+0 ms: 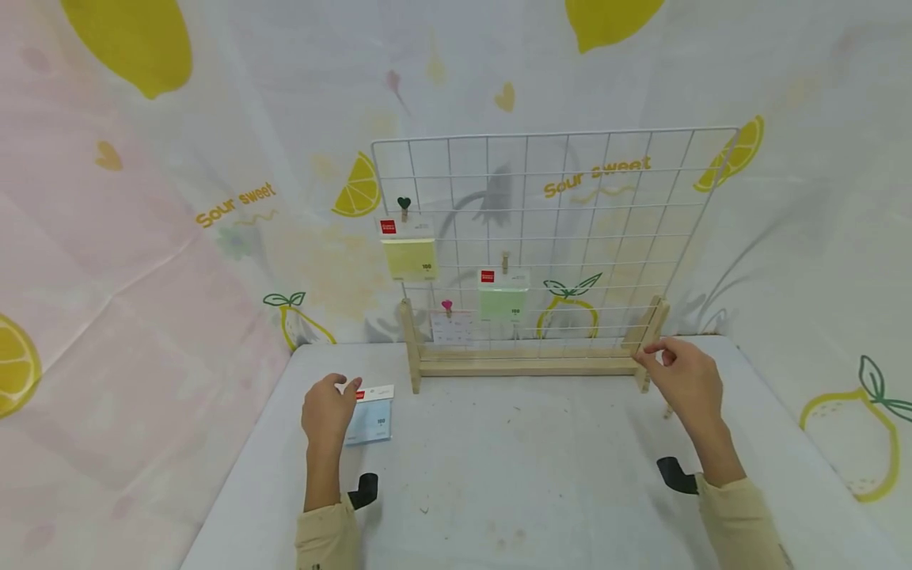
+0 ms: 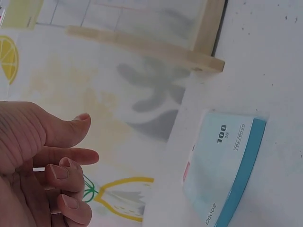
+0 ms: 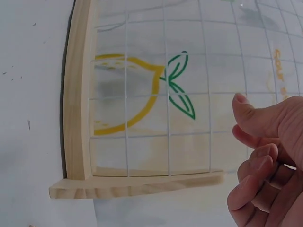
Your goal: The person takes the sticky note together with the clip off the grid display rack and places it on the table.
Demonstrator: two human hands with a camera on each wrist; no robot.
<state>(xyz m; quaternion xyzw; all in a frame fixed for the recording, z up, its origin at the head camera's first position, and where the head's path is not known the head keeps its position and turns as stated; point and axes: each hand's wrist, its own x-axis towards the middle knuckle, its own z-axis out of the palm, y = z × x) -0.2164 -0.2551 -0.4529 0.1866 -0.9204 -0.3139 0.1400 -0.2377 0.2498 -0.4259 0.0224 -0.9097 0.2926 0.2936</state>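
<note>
**A:** Where is the blue pack?
**B:** The blue pack [image 1: 370, 419] lies flat on the white table [image 1: 513, 467], toward the left, in front of the left foot of the wooden stand [image 1: 527, 368]. It has a white header with a red label and is printed "100".

**A:** Is the left hand [image 1: 328, 410] holding it?
**B:** No. That hand is just beside it and holds nothing; the left wrist view shows a gap between hand and pack. The thumb stands apart from loosely bent fingers.

**A:** And the right hand [image 1: 682, 376]?
**B:** It is at the stand's right end, with nothing visible in it. Thumb and forefinger are near each other, the other fingers loosely bent. Whether those two tips meet, or the hand touches the wood, I cannot tell. A small wooden piece [image 1: 668, 412] shows just below it, partly hidden.

**A:** What does the stand carry?
**B:** An upright white wire grid [image 1: 556, 134]. On its left half, a green-heart clip [image 1: 404, 203] holds a yellow pack [image 1: 410, 260]. Lower and further right, a plain clip [image 1: 505, 262] holds a green pack [image 1: 503, 302]. Between them, lowest, a pink-heart clip [image 1: 447, 306] holds a small printed sheet [image 1: 452, 329].

**A:** And beyond?
**B:** A pale backdrop [image 1: 456, 103] with lemons, hearts and the words "Sour sweet".
</note>
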